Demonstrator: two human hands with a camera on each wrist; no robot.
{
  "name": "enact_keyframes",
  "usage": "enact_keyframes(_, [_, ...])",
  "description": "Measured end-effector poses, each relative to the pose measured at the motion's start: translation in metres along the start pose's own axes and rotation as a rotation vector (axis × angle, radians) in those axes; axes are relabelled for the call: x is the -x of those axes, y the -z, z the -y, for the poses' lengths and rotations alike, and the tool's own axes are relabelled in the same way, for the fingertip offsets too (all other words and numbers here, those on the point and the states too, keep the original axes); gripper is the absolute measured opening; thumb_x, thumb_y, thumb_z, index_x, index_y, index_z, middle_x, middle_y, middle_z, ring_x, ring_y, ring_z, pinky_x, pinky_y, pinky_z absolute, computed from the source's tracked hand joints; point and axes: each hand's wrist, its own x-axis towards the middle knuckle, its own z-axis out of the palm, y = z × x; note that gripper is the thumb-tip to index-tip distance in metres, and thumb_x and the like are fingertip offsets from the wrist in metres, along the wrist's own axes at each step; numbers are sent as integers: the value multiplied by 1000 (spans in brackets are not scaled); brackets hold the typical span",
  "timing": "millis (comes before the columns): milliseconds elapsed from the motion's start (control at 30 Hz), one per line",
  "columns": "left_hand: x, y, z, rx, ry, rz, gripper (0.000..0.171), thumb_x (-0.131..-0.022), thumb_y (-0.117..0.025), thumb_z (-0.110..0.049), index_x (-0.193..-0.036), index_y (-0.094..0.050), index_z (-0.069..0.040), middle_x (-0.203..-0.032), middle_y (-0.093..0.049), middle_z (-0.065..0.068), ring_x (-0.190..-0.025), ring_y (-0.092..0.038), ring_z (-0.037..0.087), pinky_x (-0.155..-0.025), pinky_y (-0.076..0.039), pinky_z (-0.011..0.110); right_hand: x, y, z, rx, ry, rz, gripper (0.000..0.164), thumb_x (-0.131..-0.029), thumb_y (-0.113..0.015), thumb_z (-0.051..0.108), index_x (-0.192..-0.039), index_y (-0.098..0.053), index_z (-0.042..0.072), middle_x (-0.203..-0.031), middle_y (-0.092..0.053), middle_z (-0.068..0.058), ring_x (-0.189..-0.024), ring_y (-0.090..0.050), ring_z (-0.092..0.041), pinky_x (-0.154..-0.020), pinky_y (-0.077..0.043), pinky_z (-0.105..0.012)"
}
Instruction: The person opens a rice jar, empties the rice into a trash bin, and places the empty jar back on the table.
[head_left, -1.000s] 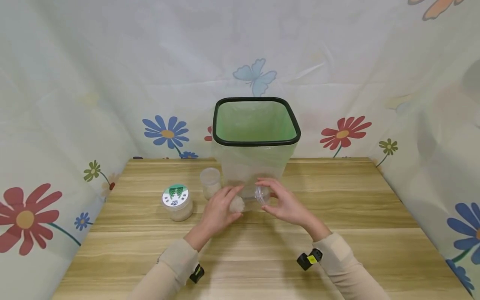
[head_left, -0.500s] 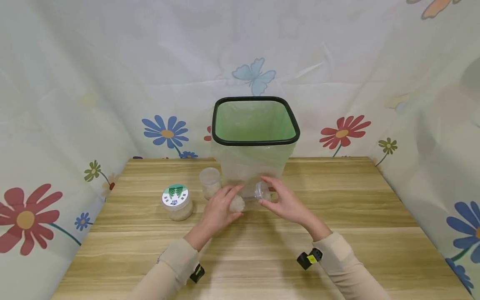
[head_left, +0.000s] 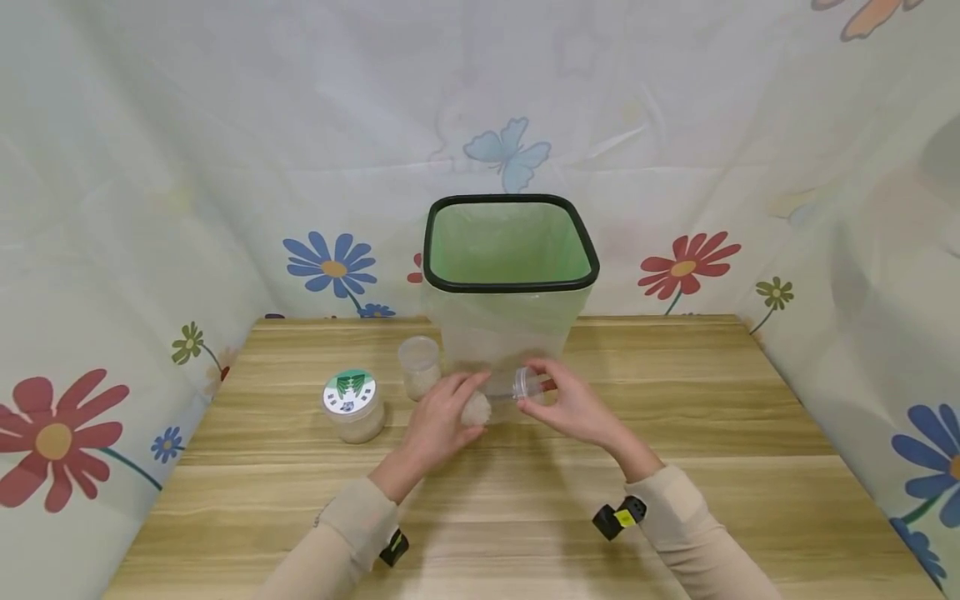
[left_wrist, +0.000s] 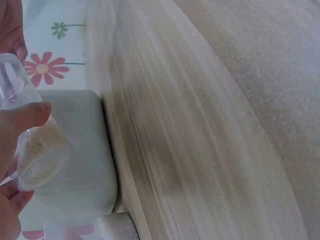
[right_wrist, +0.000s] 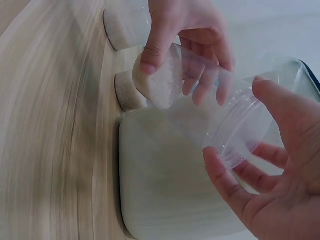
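A clear plastic jar (right_wrist: pixel 192 112) with white, rice-like grains gathered at its bottom end is held tilted in front of the bin. My left hand (head_left: pixel 442 414) grips the jar round its grain-filled end, thumb and fingers on opposite sides in the right wrist view. At the other end, my right hand (head_left: pixel 573 408) pinches the clear ridged lid (right_wrist: pixel 245 127) between thumb and fingertips. To the left stand two more jars of grains: a clear one (head_left: pixel 420 375) and one with a green-and-white printed top (head_left: pixel 352 408).
A pale green bin (head_left: pixel 510 321) with a black rim stands upright right behind my hands. The wooden table (head_left: pixel 480 525) ends at a flower-printed curtain (head_left: pixel 360 100), which rises at the back and on both sides.
My right hand and the lid end have shifted slightly right, and its fingers have changed their hold on the lid. My left hand stays nearly in place.
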Motion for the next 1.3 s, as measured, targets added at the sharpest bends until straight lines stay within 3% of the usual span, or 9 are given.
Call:
enact_keyframes(200, [-1,1,3,22,18,0,86,-57,-87,-24,-133,-46,-16,-119,-56,7,-105,-55,23,-89,-48,38,-2,4,-1,-59,91,-2,59,-76,-74,6,-127,-45,-1,-121,-49,-18,-102,-54,-36,-69,-56,-32])
enact_keyframes(367, [-1,2,7,21,30,-8,85,-58,-87,-25,-132,-47,-17,-117,-57,6,-103,-56,23,-87,-49,37,-2,5,-2,-61,94,7,61,-76,-73,5,-130,-44,2,-121,-46,-17,-106,-51,-35,-74,-56,-40])
enact_keyframes(633, [1,6,13,21,45,-11,85,-58,-87,-26,-132,-47,-17,-116,-58,7,-103,-56,24,-88,-48,39,-3,6,-1,-39,125,-4,64,-75,-72,1,-132,-43,2,-120,-45,-19,-105,-52,-35,-76,-55,-40])
enact_keyframes(833, [6,9,17,49,79,-15,86,-56,-87,-22,-132,-47,-16,-117,-57,8,-104,-56,27,-86,-49,43,0,9,-6,25,117,3,63,-77,-70,3,-133,-42,3,-120,-46,-22,-106,-51,-36,-76,-54,-44])
enact_keyframes(1033, [11,10,21,24,90,-20,86,-56,-88,-24,-132,-47,-18,-117,-57,7,-104,-56,26,-84,-50,43,6,8,-17,142,105,36,60,-78,-71,10,-131,-43,5,-120,-47,-17,-102,-52,-28,-75,-53,-40])
enact_keyframes(1300, [15,13,21,8,90,-15,84,-57,-87,-25,-131,-48,-16,-115,-57,7,-103,-56,24,-81,-51,40,11,7,-37,183,71,88,60,-75,-73,9,-129,-46,5,-119,-49,-16,-100,-52,-27,-76,-53,-40])
